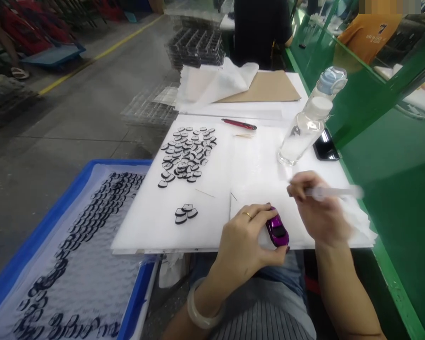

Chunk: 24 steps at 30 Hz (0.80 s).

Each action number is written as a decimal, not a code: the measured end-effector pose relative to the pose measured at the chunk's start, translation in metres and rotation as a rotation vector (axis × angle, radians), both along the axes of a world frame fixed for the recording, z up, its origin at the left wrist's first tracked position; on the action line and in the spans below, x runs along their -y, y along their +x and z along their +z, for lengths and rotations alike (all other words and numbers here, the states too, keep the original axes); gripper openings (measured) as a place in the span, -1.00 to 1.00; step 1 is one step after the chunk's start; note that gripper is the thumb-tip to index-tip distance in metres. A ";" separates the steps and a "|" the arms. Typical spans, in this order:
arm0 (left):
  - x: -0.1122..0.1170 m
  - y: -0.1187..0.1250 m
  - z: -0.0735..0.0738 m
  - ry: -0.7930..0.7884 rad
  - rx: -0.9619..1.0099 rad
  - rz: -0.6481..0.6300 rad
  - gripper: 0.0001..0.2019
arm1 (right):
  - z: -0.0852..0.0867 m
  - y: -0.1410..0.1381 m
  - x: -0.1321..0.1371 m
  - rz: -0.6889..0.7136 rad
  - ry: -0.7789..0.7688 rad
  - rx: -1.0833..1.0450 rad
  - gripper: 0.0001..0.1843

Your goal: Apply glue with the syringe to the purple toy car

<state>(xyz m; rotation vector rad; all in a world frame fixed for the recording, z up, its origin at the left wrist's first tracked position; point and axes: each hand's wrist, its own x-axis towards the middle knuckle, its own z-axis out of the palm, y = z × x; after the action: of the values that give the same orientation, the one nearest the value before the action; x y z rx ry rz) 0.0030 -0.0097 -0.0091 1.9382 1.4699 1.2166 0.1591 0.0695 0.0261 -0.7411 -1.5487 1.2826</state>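
My left hand (pixel 250 236) is closed around the ends of a shiny purple toy car (pixel 277 227), fingers at its far end and thumb at its near end, by the table's front edge. To the right, my right hand (pixel 320 208) is raised and smeared by motion. It grips a slim, whitish pen-like tool (pixel 335 192), too blurred to name exactly. A small group of dark-edged, pale curved pieces (pixel 186 213) lies left of my left hand. Farther back is a larger spread of the same pieces (pixel 187 153).
A red craft knife (pixel 239 123) and toothpicks (pixel 244 136) lie at the back. Clear bottles (pixel 301 132) and a phone (pixel 326 145) stand or lie beside the green partition (pixel 403 198). Left and lower, a blue-rimmed tray (pixel 141 283) holds many pieces. A person in black (pixel 258 33) sits ahead.
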 end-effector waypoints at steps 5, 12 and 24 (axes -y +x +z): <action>-0.001 -0.002 0.003 -0.028 0.044 -0.020 -0.54 | 0.017 0.001 0.025 0.312 -0.115 -0.249 -0.31; -0.002 -0.001 0.004 -0.004 0.049 0.002 -0.55 | 0.004 -0.008 0.027 0.292 -0.338 -0.420 -0.25; -0.002 -0.002 0.003 -0.001 0.054 -0.002 -0.52 | 0.000 -0.007 0.029 0.354 -0.363 -0.488 -0.30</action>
<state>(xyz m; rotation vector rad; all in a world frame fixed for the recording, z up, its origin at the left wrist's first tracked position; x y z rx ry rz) 0.0010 -0.0078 -0.0063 1.8909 1.4408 1.2574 0.1517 0.0404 0.0257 -0.3317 -1.0857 1.8774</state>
